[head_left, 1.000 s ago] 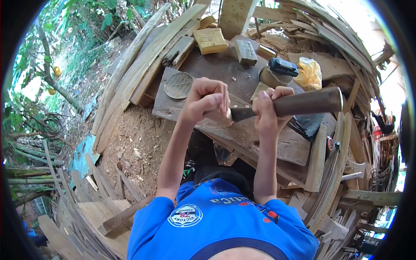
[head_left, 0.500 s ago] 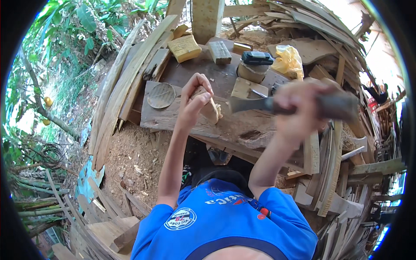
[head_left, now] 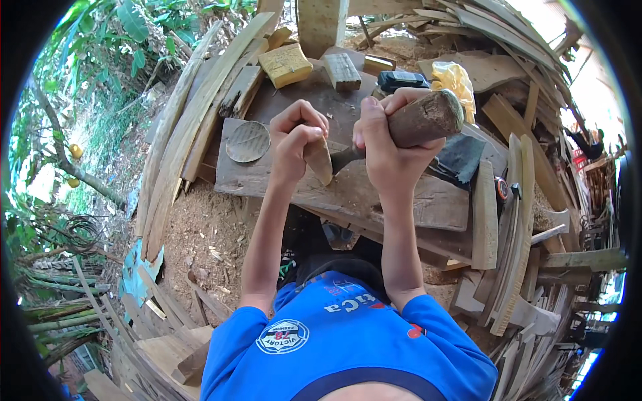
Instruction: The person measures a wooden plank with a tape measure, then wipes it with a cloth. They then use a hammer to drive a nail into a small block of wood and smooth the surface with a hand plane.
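Note:
My left hand (head_left: 292, 138) is closed around the top of a small flat piece of wood (head_left: 319, 164), which slants down toward the wooden bench (head_left: 267, 179). In my right hand (head_left: 390, 144) is a chisel (head_left: 429, 119) with a thick wooden handle, my fingers wrapped round it. Its dark blade points left and down, its end at the right side of the wood piece near the lower tip. Whether the edge is cutting in cannot be made out. My left fingers hide the wood's upper part.
A round wooden disc (head_left: 247, 142) lies at the bench's left. Farther back are a yellowish block (head_left: 285, 65), a grey block (head_left: 342, 72), a black device (head_left: 402, 81) and a yellow plastic bag (head_left: 455, 87). A dark cloth (head_left: 461, 157) lies right. Planks (head_left: 511, 234) flank the bench.
My right hand has swung left and inward, bringing the chisel's blade against the wood piece. The chisel's handle end now tilts up toward the right. My left hand keeps its hold, hardly moved.

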`<state>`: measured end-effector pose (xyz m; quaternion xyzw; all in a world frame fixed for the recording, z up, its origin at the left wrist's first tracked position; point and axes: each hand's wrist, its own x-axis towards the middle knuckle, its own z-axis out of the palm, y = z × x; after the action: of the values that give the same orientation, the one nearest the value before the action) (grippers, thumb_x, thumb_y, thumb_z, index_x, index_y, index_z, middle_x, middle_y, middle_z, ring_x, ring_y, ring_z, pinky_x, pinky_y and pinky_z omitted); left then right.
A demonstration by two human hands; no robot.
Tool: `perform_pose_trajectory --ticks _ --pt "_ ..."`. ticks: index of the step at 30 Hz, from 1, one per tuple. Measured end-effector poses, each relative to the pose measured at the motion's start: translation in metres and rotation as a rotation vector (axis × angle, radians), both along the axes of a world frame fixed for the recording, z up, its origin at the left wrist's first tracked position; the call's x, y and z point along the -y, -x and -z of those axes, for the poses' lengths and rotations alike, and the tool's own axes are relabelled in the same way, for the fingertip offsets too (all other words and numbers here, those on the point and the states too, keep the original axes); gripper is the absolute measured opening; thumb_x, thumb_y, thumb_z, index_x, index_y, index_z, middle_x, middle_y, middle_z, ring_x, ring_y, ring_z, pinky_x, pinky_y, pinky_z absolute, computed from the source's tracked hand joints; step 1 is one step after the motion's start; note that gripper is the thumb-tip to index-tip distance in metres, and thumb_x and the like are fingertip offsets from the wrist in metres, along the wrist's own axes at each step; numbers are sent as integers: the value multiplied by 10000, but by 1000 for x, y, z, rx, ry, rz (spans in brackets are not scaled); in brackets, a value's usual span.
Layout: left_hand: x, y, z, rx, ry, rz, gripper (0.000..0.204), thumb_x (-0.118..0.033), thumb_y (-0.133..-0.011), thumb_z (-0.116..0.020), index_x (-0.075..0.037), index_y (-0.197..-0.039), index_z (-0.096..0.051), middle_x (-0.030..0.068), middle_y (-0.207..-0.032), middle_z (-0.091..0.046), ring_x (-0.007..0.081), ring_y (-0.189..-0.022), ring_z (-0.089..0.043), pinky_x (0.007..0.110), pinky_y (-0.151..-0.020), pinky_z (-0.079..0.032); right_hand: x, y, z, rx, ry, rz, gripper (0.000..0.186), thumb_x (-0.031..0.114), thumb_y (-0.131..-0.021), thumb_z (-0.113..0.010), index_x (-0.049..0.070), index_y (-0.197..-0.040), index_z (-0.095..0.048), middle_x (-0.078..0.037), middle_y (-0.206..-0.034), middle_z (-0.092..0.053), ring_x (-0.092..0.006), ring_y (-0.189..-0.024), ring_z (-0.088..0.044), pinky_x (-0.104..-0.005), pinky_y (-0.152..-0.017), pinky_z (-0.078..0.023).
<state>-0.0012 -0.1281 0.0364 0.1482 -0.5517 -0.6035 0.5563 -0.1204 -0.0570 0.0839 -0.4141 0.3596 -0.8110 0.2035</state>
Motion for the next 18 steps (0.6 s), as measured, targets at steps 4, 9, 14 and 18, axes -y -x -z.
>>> perform_pose_trajectory --ticks 4,9,14,18 --pt "-29 15 -3 5 -20 -361 169 -75 -758 -501 17 -873 -584 63 -760 -580 101 -675 -518 221 -633 -413 6 -20 -9 -42 -2 82 115 26 -772 -632 17 -737 -524 -15 -617 -551 -62 -541 -538 -196 -494 -426" --pt "-31 25 -4 205 112 -672 141 -18 -719 -592 4 -859 -587 19 -739 -571 46 -675 -517 175 -594 -403 12 -18 -4 -282 88 125 127 -40 -796 -573 26 -748 -476 -25 -570 -519 -73 -443 -495 -198 -394 -373" --pt "-14 18 -7 263 87 -292 85 -28 -704 -578 0 -783 -566 8 -695 -560 40 -610 -505 176 -534 -399 14 4 -11 -109 8 38 136 -19 -793 -582 31 -711 -486 -15 -562 -519 -80 -450 -509 -209 -397 -382" --pt "-1 6 14 46 69 -54 148 -122 -714 -550 6 -787 -570 26 -731 -572 68 -673 -523 196 -549 -411 9 -2 -3 -385 -23 -52 139 52 -759 -652 33 -728 -518 -2 -585 -540 -71 -464 -517 -219 -437 -420"
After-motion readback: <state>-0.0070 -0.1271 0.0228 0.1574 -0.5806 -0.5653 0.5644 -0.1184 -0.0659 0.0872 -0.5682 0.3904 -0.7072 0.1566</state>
